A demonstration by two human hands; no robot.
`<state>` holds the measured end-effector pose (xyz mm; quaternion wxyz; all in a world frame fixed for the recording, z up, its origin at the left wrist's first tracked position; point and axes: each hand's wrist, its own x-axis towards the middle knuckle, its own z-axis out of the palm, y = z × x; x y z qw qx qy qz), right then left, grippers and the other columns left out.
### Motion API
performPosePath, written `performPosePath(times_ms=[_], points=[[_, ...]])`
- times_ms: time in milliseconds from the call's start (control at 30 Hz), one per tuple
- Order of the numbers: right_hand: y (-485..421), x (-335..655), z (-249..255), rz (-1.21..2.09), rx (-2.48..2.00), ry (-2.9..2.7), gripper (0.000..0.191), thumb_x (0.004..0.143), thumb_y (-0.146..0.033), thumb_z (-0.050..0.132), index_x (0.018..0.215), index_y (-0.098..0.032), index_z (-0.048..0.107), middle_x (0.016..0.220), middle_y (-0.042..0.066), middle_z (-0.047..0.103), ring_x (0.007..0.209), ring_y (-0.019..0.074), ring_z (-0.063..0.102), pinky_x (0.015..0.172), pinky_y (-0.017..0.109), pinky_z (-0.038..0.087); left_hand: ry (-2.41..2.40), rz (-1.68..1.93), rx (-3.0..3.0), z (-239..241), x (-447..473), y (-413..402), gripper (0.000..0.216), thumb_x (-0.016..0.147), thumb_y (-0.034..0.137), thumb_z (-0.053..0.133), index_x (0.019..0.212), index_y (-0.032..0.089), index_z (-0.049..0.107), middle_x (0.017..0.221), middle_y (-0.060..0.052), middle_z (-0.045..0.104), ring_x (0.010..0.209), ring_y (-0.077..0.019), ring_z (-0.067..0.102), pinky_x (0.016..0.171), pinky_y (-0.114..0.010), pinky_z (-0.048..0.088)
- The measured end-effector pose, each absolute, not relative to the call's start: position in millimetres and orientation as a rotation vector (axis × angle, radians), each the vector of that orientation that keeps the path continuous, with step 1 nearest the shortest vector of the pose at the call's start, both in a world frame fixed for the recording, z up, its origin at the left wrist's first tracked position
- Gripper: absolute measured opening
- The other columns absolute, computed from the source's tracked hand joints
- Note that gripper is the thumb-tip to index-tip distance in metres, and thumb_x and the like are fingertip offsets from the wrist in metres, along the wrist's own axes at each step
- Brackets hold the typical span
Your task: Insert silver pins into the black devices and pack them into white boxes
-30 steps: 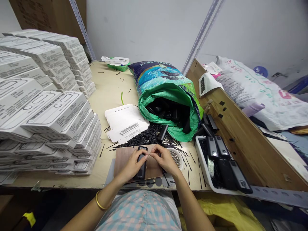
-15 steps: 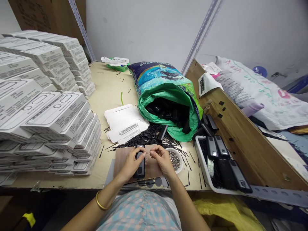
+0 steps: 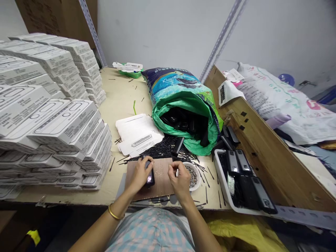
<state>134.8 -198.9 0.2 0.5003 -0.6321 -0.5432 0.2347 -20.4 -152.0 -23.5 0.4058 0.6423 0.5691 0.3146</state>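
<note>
My left hand (image 3: 142,171) is wrapped over a black oblong plastic device (image 3: 150,177), whose shiny lower end pokes out below the fingers. Under the device lies a brown wooden board (image 3: 162,182). To the right, my right hand (image 3: 180,177) has thumb and fingertips drawn together above the board's right edge. Whatever that pinch holds, if anything, is too small to make out. Right beside it is a white bowl (image 3: 197,184) full of small metal parts (image 3: 192,175), partly covered by the hand.
Black thin sticks (image 3: 165,148) lie heaped behind the board. A green-lined sack (image 3: 189,98) spills black devices. White boxes (image 3: 63,122) are stacked high at left. At right, a white tray (image 3: 228,196) holds more devices beside a wooden barrier (image 3: 278,161).
My hands have moved apart. My left hand has shifted left with the device, which now tilts, and my right hand has gone a little right and down, closer to the bowl.
</note>
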Motion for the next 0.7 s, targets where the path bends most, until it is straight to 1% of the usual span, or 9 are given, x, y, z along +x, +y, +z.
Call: performPosePath(times_ms=[67,133,200,300,367,433,533,633,700], points=[[-196.6,138.3,4.9,0.842,-1.461,-1.159,0.018,0.085,-0.032,0.054,0.078,-0.016,0.054,0.070,0.001,0.052,0.063,0.0112,0.047,0.062,0.024,0.039,1.364,0.773,1.629,-24.6,-25.1,-148.1,0.027,0.087,0.038,0.044,0.095,0.017,0.060,0.100,-0.009,0.058,0.100,-0.0233,0.052,0.096,-0.041,0.038],[-191.9,141.4,5.0,1.114,-1.329,-0.999,0.023,0.082,-0.036,0.059,0.075,-0.015,0.052,0.067,0.000,0.051,0.063,0.0109,0.048,0.062,0.024,0.039,1.259,0.765,1.601,-21.1,-25.2,-149.0,0.037,0.090,0.042,0.042,0.116,0.020,0.056,0.120,-0.008,0.056,0.110,-0.0218,0.051,0.101,-0.037,0.037],[-187.2,143.9,1.3,1.298,-1.212,-0.872,0.027,0.079,-0.038,0.064,0.073,-0.015,0.051,0.064,-0.001,0.049,0.060,0.0102,0.048,0.061,0.024,0.039,1.188,0.771,1.497,-13.6,-21.5,-153.8,0.055,0.089,0.044,0.044,0.140,0.025,0.038,0.140,-0.008,0.043,0.118,-0.0209,0.048,0.101,-0.033,0.038],[-182.8,148.9,-5.2,1.499,-1.111,-0.804,0.029,0.076,-0.038,0.069,0.072,-0.014,0.053,0.063,-0.001,0.049,0.057,0.0094,0.046,0.059,0.024,0.038,1.123,0.665,1.186,1.4,-14.9,-163.2,0.086,0.085,0.044,0.050,0.151,0.031,-0.003,0.149,-0.012,0.029,0.098,-0.0206,0.060,0.080,-0.032,0.050],[-180.8,153.8,-6.3,1.584,-1.091,-0.826,0.030,0.074,-0.039,0.071,0.071,-0.014,0.054,0.063,-0.001,0.050,0.057,0.0094,0.046,0.058,0.024,0.038,1.071,0.563,0.999,10.4,-13.0,-167.8,0.092,0.084,0.042,0.050,0.149,0.034,-0.015,0.148,-0.015,0.030,0.075,-0.0164,0.064,0.061,-0.029,0.049],[-178.6,158.8,-3.7,1.619,-1.115,-0.869,0.032,0.072,-0.040,0.072,0.070,-0.013,0.054,0.061,-0.001,0.050,0.056,0.0093,0.046,0.057,0.023,0.038,1.047,0.489,0.923,16.0,-13.3,-170.2,0.090,0.084,0.038,0.049,0.150,0.031,-0.013,0.140,-0.016,0.040,0.065,-0.0135,0.062,0.053,-0.026,0.045],[-174.3,163.8,4.4,1.628,-1.191,-0.955,0.034,0.070,-0.042,0.072,0.068,-0.013,0.054,0.058,-0.001,0.050,0.054,0.0089,0.045,0.055,0.022,0.038,1.084,0.411,1.004,16.7,-15.2,-170.8,0.083,0.084,0.032,0.045,0.153,0.025,-0.001,0.126,-0.012,0.055,0.067,-0.0138,0.061,0.059,-0.027,0.047],[-170.6,163.7,12.3,1.628,-1.267,-1.027,0.035,0.066,-0.044,0.072,0.067,-0.014,0.054,0.058,-0.001,0.049,0.054,0.0089,0.044,0.053,0.022,0.038,1.129,0.406,1.179,13.1,-16.3,-170.6,0.078,0.083,0.031,0.044,0.153,0.023,0.011,0.136,-0.010,0.049,0.097,-0.0214,0.061,0.082,-0.033,0.049],[-169.1,161.8,15.1,1.629,-1.317,-1.062,0.035,0.065,-0.044,0.072,0.067,-0.014,0.053,0.058,-0.001,0.049,0.054,0.0088,0.044,0.053,0.022,0.037,1.134,0.409,1.270,11.8,-16.2,-170.7,0.076,0.084,0.031,0.043,0.153,0.019,0.015,0.146,-0.009,0.039,0.121,-0.0255,0.050,0.099,-0.036,0.042]])
